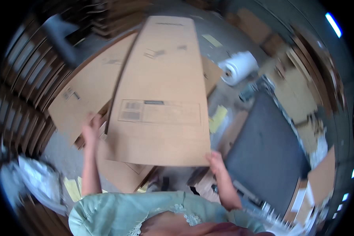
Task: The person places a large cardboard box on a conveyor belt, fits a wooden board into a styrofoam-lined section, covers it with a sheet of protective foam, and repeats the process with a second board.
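Holding a long flattened cardboard sheet (161, 94) out in front, the person has it by its near end, and the sheet fills the middle of the frame. Its long axis runs away from the body, from the lower centre up toward the top edge, leaning slightly to the right as it goes. The right hand (215, 161) is closed on the near right corner, fingers curled over the bottom edge. The left hand (91, 131) sits higher, at the sheet's left edge in the centre left of the frame, fingers spread against the cardboard; whether it truly grips the top sheet or presses on the one below is hard to tell through the blur. So the right hand is nearer the end and the left further along the side.

Beneath and to the left lie more flat cartons (86, 94), fanned out toward the upper left. A dark grey mat (267, 149) takes up the right of the frame, with a white roll of wrap (238, 67) above it in the upper right. Crumpled white plastic (35, 177) sits at the lower left, beside stacked shelving.
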A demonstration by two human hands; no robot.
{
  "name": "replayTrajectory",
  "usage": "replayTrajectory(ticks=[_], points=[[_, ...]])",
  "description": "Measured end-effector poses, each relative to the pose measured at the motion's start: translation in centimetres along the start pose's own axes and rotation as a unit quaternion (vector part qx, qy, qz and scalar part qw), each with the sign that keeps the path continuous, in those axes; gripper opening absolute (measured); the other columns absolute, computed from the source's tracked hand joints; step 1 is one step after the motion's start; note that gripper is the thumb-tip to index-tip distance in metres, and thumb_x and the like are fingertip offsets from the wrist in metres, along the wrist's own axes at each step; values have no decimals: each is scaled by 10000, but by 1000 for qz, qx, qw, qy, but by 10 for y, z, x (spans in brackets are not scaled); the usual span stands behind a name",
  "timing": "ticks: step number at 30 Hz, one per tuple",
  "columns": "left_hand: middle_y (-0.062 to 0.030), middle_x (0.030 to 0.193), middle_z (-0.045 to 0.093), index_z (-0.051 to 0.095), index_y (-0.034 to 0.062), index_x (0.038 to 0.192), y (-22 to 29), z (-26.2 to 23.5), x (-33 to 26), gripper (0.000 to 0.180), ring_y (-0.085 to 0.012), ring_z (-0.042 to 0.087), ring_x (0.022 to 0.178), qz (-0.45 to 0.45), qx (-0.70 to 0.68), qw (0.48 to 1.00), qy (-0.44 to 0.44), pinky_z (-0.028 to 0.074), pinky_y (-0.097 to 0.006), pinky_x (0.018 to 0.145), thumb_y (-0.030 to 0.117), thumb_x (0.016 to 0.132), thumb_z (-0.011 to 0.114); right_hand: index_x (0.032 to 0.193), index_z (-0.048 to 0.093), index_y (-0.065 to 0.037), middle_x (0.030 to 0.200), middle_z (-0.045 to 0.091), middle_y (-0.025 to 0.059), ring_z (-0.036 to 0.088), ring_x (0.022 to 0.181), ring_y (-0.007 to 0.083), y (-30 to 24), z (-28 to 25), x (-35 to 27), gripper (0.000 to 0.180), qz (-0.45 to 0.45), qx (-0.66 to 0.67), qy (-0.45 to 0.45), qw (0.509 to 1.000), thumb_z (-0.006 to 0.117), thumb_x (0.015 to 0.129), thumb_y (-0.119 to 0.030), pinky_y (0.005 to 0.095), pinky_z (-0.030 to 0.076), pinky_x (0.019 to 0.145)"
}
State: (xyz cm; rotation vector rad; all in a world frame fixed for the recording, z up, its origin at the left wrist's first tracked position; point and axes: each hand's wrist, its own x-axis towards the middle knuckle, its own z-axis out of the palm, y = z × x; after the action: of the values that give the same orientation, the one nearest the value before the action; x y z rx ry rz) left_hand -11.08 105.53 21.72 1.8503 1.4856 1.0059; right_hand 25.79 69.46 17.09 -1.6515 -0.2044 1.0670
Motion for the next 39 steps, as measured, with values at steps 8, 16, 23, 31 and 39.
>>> replayTrajectory(ticks=[8, 16, 23, 31, 39], points=[[-126, 1217, 512, 435, -4, 1248, 66, 98, -67, 680, -190, 503, 1089, -272, -339, 833, -344, 382, -306, 922, 509, 813, 534, 805, 607, -18, 787, 631, 65, 605, 684, 161, -150, -166, -40, 103, -210, 143, 44, 966, 663, 724, -46, 285, 498, 648], [-110, 1213, 522, 499, 47, 1208, 366, 164, -412, 390, -229, 471, 1144, 155, -237, 601, -748, 417, -344, 911, 202, 860, 583, 920, 538, 27, 952, 588, 134, 593, 893, 226, -176, -636, -210, 145, -383, 268, 331, 820, 536, 841, -95, 320, 482, 863], [-202, 1190, 497, 515, 51, 1154, 448, 301, -425, 541, -372, 459, 1119, 578, -35, 767, -277, 400, -450, 905, 277, 702, 709, 1249, 462, -96, 1185, 516, 54, 485, 1055, 187, -11, -685, -411, 528, -257, 46, 548, 794, 524, 850, -437, 318, 367, 903], [-186, 1064, 553, 571, 24, 1012, 473, 415, -411, 498, -330, 552, 929, 588, 59, 756, -283, 470, -388, 771, 383, 693, 702, 1237, 442, 28, 1209, 486, 122, 462, 1101, 217, 56, -606, -316, 712, -186, 185, 494, 829, 609, 787, -498, 321, 403, 866], [-90, 945, 580, 585, 40, 888, 492, 422, -441, 321, -277, 558, 854, 621, -48, 748, -229, 486, -362, 663, 266, 700, 715, 1145, 530, 49, 1067, 577, 129, 514, 1003, 201, 2, -651, -288, 671, -172, 102, 596, 778, 581, 794, -521, 310, 391, 880]])
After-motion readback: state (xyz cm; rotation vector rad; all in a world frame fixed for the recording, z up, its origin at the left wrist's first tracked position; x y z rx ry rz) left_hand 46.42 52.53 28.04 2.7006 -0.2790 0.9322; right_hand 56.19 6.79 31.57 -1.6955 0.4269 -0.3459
